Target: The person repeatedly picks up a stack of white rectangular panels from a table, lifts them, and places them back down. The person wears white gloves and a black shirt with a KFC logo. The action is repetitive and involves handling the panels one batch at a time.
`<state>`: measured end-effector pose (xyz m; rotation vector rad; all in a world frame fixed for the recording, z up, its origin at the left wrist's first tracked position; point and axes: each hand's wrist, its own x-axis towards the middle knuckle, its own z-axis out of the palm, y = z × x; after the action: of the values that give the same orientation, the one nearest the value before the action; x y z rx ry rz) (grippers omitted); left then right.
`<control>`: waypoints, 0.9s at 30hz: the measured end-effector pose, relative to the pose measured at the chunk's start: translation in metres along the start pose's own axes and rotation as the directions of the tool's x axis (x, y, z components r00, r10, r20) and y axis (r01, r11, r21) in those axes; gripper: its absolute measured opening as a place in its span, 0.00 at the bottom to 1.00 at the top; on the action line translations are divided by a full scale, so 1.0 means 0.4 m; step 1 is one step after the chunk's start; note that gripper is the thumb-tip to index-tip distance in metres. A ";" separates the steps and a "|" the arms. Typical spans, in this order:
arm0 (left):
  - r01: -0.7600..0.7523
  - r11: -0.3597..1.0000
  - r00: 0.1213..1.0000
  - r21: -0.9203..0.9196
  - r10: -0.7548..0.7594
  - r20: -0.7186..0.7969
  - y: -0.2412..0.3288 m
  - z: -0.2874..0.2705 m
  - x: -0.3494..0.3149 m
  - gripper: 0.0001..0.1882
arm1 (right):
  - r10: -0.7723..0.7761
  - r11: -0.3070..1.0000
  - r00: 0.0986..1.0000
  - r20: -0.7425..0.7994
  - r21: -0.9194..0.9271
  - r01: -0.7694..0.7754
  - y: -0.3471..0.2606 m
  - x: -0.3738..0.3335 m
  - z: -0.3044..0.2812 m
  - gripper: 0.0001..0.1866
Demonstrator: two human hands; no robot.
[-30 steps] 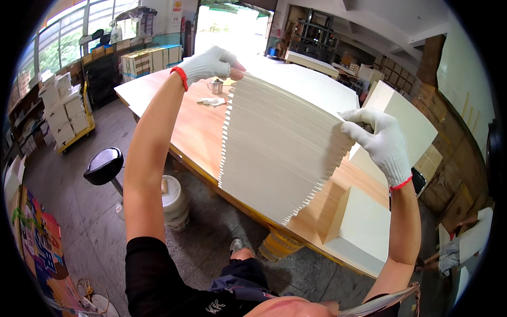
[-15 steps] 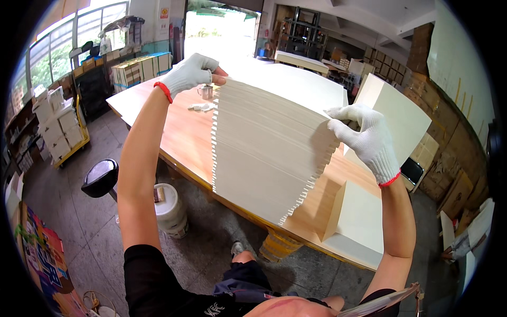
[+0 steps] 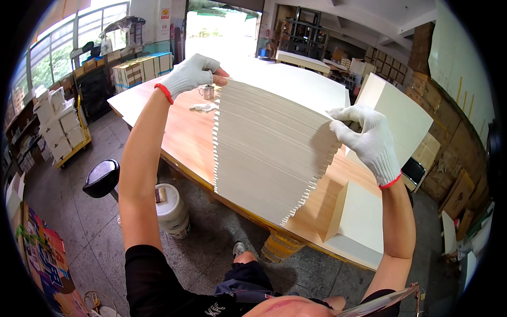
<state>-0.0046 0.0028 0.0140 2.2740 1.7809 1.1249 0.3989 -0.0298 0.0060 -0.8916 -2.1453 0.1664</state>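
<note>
Spread between my hands is a large grey-beige panel (image 3: 264, 153) of thin parallel layers, with white, tooth-like notches down both side edges. It slants down over the wooden table (image 3: 177, 124); I cannot tell whether it is a pleated sheet or fanned strips. My left hand (image 3: 193, 76), in a white knitted glove with a red cuff, pinches the far left corner. At the far right corner my right hand (image 3: 368, 132), gloved the same way, grips the panel between thumb and fingers. A metal mug (image 3: 207, 92) and a crumpled white item (image 3: 203, 107) lie beyond the left edge.
White blocks stand on the table's right side, one near (image 3: 359, 219) and one far (image 3: 398, 119). A white slab (image 3: 296, 87) covers the back. Below the table's front edge are a lidded white bucket (image 3: 171, 208) and a black stool (image 3: 102, 177).
Both hands keep their grip on the panel's far corners. The whole view has shifted very slightly; otherwise nothing visibly moves.
</note>
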 end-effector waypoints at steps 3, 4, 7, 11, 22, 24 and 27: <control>-0.001 1.000 1.000 -0.006 0.001 -0.004 0.002 0.008 0.000 0.13 | -0.005 1.000 1.000 0.003 -0.014 0.005 0.002 -0.002 0.000 0.15; 0.003 1.000 1.000 -0.003 -0.003 -0.007 0.003 0.006 0.000 0.13 | -0.007 1.000 1.000 0.001 -0.012 0.007 0.002 -0.002 0.000 0.15; -0.013 1.000 1.000 -0.016 0.013 -0.003 0.004 0.005 0.000 0.13 | -0.023 1.000 1.000 -0.005 -0.012 0.023 0.000 -0.004 0.000 0.14; -0.021 1.000 1.000 -0.001 0.021 0.016 0.008 -0.001 -0.001 0.13 | -0.057 0.998 0.998 -0.030 -0.043 0.055 0.001 -0.011 0.008 0.13; -0.235 0.871 0.882 0.432 0.378 -0.281 0.024 0.028 -0.043 0.19 | -0.635 0.642 0.752 -0.175 -0.661 0.388 0.076 -0.089 0.054 0.22; -0.263 0.867 0.680 0.424 0.478 -0.555 0.066 0.089 -0.086 0.18 | -0.556 0.734 0.804 -0.210 -0.578 0.357 0.115 -0.205 0.060 0.26; -0.411 0.899 0.502 0.154 0.364 -0.785 0.141 0.243 -0.166 0.15 | -0.316 0.823 0.934 -0.164 -0.537 0.185 0.209 -0.423 0.013 0.29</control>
<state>0.0912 -0.0357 -0.0661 2.3641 1.3111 2.5997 0.5152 -0.0761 -0.1355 -0.8483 -2.0708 -0.6570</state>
